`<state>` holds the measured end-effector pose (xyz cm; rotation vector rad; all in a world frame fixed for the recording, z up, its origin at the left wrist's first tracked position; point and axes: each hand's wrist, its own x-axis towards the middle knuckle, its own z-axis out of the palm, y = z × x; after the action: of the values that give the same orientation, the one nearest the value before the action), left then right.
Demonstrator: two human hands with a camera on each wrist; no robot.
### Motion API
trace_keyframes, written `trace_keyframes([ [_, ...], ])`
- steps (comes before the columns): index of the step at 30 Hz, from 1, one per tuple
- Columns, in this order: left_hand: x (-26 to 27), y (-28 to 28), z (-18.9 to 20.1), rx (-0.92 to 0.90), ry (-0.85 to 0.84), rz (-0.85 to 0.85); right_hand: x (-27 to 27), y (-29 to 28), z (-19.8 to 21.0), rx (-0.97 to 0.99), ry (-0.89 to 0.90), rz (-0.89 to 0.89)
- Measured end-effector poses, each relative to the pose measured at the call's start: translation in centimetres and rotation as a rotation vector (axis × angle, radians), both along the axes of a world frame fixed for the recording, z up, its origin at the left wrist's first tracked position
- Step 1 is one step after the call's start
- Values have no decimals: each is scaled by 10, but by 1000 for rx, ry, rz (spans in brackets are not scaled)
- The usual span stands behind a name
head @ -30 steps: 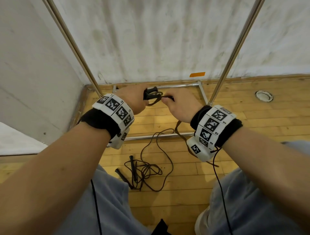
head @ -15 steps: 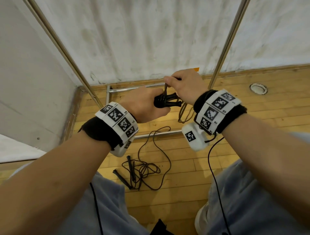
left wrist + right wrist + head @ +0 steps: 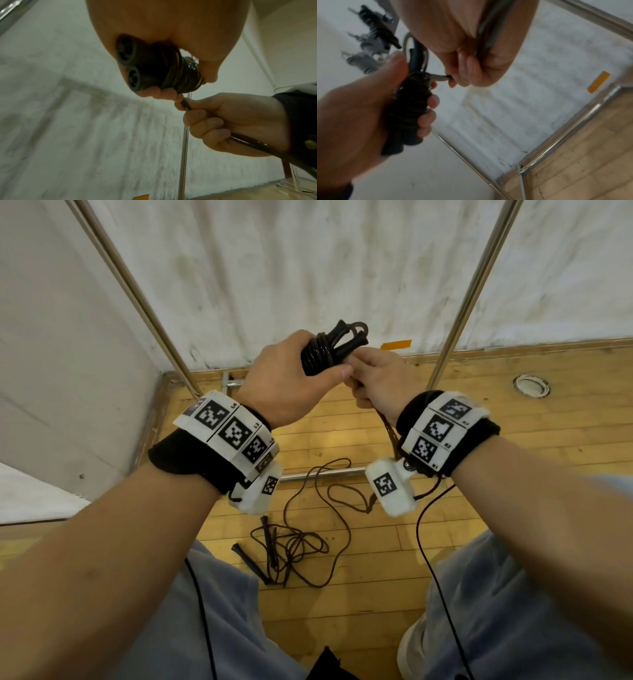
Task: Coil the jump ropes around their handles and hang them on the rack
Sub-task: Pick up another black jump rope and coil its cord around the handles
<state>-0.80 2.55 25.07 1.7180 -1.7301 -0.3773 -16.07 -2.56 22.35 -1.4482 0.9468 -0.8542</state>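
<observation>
Showing wood floor (image 3: 428,440) | white wall (image 3: 308,268) (scuffed) | orange tape (image 3: 396,344)

Both wrists have black wristbands (image 3: 178,457) wrapped in white marker tags (image 3: 236,433), each with a white camera block (image 3: 388,486) underneath, thin black cables (image 3: 423,539) trailing, light grey-blue trousers (image 3: 513,611).

Wooden floor (image 3: 445,419) — a tangled jump rope (image 3: 291,546) lies on it.
</observation>
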Motion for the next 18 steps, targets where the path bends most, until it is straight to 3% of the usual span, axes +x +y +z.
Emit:
trace_keyframes([
  [5, 7, -6, -2, 13, 2, -9, 11, 14, 0, -355, 394, -12],
  [11, 7, -7, -2, 58, -48, -75, 13, 17, -2, -421, 661, -3],
  [13, 5, -7, -4, 61, -74, -59, 13, 17, -4, -347, 682, 6],
  [18, 16, -11, -3, 38, -121, 15, 12, 20, -2, -259, 527, 13],
])
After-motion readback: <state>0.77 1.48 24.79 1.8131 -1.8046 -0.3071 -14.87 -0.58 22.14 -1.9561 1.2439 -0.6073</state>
